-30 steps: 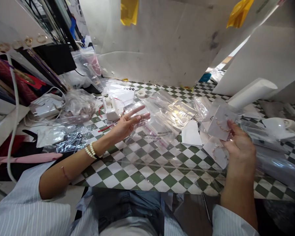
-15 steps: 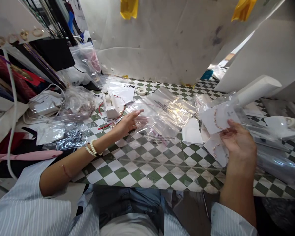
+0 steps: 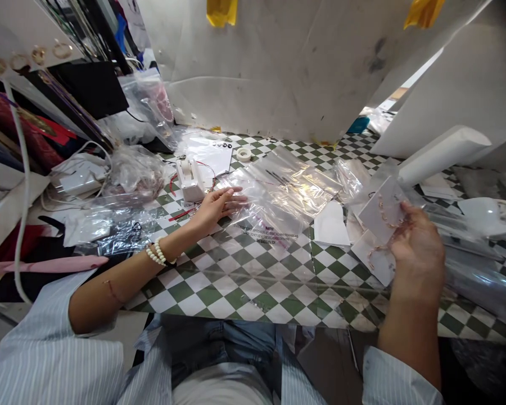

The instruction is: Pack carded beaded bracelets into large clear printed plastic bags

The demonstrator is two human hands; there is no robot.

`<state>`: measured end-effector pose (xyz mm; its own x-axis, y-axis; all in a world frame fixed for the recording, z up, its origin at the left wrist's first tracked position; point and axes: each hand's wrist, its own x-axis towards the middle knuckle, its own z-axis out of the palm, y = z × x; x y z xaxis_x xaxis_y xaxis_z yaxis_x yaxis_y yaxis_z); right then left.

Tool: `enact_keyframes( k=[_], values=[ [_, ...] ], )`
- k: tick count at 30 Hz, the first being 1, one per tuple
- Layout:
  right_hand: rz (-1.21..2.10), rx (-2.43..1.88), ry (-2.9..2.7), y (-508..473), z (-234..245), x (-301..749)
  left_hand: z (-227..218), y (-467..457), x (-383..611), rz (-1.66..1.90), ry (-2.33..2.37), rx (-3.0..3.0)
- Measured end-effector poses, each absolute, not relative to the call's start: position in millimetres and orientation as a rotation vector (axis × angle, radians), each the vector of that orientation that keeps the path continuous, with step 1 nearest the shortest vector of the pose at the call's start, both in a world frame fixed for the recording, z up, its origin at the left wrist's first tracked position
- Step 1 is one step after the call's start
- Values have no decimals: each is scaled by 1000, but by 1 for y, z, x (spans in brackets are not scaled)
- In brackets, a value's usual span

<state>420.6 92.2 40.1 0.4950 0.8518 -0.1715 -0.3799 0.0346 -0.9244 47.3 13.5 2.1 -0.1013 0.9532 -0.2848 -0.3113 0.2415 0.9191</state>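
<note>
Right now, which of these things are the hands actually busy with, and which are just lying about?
In hand: right hand grips white jewellery cards; left hand lies flat on clear plastic bags.
Lying about: tape dispenser, tape roll, pink strip, white cable.

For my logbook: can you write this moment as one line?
left hand: flat on clear plastic bag | right hand: holding white jewelry cards
</note>
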Motion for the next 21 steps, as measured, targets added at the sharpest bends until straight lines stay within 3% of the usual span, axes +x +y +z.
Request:
enact_keyframes(
  k=[21],
  values=[
    [1104,-1176,-466,90,39,417,-16,18,41,1229,1153,856]
  ],
)
